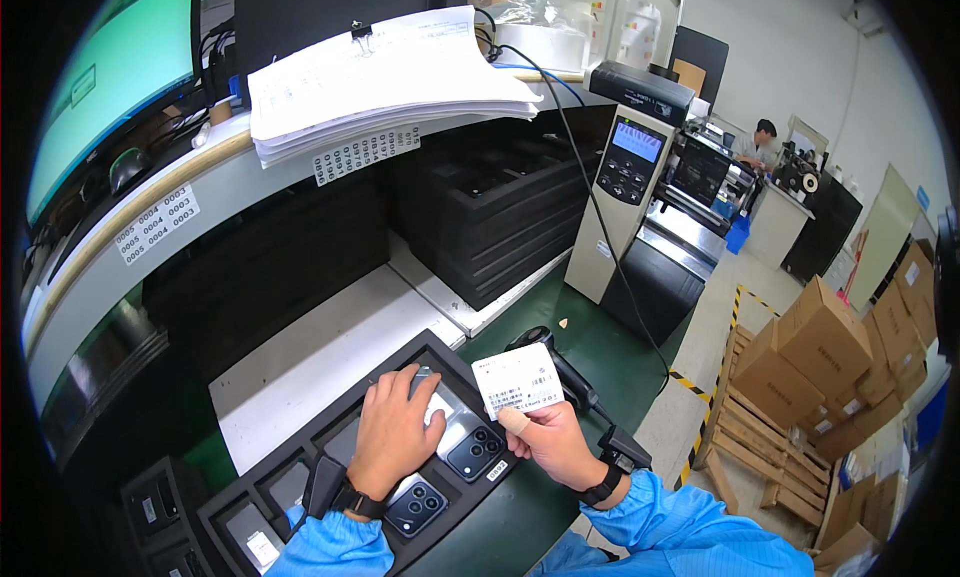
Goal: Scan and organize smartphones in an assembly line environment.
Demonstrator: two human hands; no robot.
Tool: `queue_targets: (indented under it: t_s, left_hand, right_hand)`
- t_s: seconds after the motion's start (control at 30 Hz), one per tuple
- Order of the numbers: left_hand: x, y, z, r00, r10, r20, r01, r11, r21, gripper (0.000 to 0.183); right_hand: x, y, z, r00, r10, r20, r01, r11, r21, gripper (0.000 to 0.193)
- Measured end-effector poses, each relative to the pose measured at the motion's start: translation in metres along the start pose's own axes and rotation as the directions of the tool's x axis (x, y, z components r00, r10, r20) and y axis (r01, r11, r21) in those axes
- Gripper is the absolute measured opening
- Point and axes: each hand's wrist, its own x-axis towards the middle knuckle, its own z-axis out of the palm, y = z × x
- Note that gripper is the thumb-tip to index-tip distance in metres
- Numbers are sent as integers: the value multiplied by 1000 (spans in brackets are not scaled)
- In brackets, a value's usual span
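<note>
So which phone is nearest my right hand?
The phone by the black tray's right corner, beside the small white sticker; the next phone lies farther left, by your left wristband.

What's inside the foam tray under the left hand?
One phone partly under the left hand; a second phone by its black wristband; a white-labelled device lower left. What the hand and blue sleeve cover can't be seen.

Through my feed I see a factory workshop: a green-topped counter [600, 352] carries a beige-and-black label printer [625, 212] with a lit blue screen [637, 142], near stacked black foam trays [500, 247]. Brown cardboard cartons [825, 327] sit on a slatted wooden pallet [765, 452] by yellow-and-black striped floor tape [713, 402], and I spot a co-worker [757, 155] farther back.
</note>
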Motion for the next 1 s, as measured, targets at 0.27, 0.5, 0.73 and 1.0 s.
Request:
queue_targets:
  t_s: [0.27,0.5,0.73,1.0]
  left_hand:
    - [1,2,-1,999,-34,37,36,998,-48,48]
    - [0,1,-3,999,-32,34,33,999,-32,49]
    - [3,5,-3,998,-17,58,16,1000,12,56]
    - [6,1,-5,983,1,184,-9,999,43,62]
  right_hand:
    - [1,4,0,1000,6,-28,-7,999,-35,21]
    - [1,5,0,999,19,-29,-22,996,-87,22]
    - [-2,7,0,1000,-12,-9,12,998,-64,23]
    - [7,16,4,999,-25,-25,22,994,-102,21]
